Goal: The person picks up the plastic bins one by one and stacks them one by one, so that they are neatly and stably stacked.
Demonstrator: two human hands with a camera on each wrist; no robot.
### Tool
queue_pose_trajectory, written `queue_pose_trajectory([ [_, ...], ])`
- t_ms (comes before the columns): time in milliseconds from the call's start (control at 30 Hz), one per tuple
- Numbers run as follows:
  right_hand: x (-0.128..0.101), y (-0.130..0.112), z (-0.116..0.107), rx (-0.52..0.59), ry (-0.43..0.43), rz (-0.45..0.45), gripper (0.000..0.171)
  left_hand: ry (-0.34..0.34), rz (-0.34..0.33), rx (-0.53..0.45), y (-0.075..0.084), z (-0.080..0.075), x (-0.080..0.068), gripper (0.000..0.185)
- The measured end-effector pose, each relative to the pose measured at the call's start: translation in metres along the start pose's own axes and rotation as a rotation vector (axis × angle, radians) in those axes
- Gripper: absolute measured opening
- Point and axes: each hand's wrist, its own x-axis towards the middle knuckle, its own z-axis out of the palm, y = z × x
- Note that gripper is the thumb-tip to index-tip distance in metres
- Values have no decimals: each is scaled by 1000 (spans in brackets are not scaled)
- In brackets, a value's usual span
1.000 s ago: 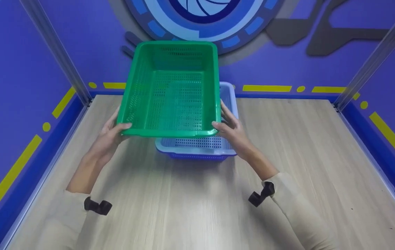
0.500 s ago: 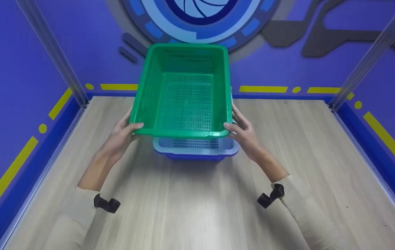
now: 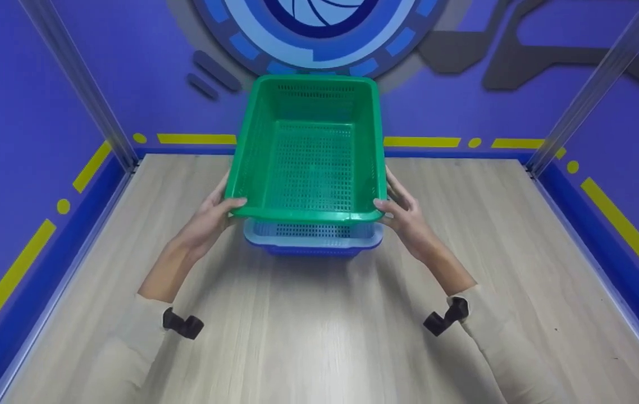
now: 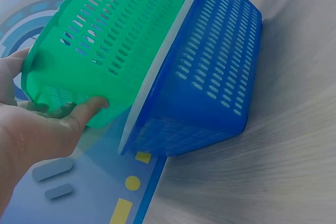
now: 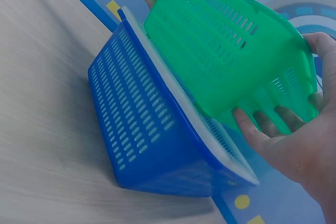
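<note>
A green plastic basket (image 3: 314, 168) with slotted sides is held up in both hands, tilted so that its inside shows in the head view. My left hand (image 3: 205, 224) grips its near left corner, thumb over the rim and fingers under the outer wall. At the near right corner my right hand (image 3: 409, 224) has the same grip. Below stands a blue basket (image 4: 205, 61) on the table, with a lighter basket (image 3: 311, 238) nested in it, its pale rim showing on top. In the right wrist view the green basket's lower part (image 5: 205, 93) dips past that pale rim.
The wood-grain table (image 3: 314, 331) is walled on three sides by blue-purple panels (image 3: 10, 112) with yellow marks. A metal post (image 3: 81, 90) stands at the back left corner, another post (image 3: 594, 90) at the back right. The baskets are near the back wall.
Both hands have moved right with the green basket, bringing it over the blue stack, and it has come slightly lower. The stack stays in place on the table.
</note>
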Motion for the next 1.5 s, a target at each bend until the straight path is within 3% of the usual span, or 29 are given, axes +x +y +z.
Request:
queue_pose_trajectory([
  [233,-1,7,-6,7,-5,27,76,-31,-19,10,-4,3,1,82],
  [700,-10,17,-18,-50,-25,72,75,-3,-66,17,-18,10,0,86],
  [1033,-7,19,-21,-141,-32,106,73,1,-88,121,-18,0,0,86],
  [1267,-6,22,-25,-255,-10,105,72,21,-114,266,-18,-4,-1,86],
  [1500,-5,29,-28,-297,-5,154,74,23,-153,283,-27,-8,2,87],
])
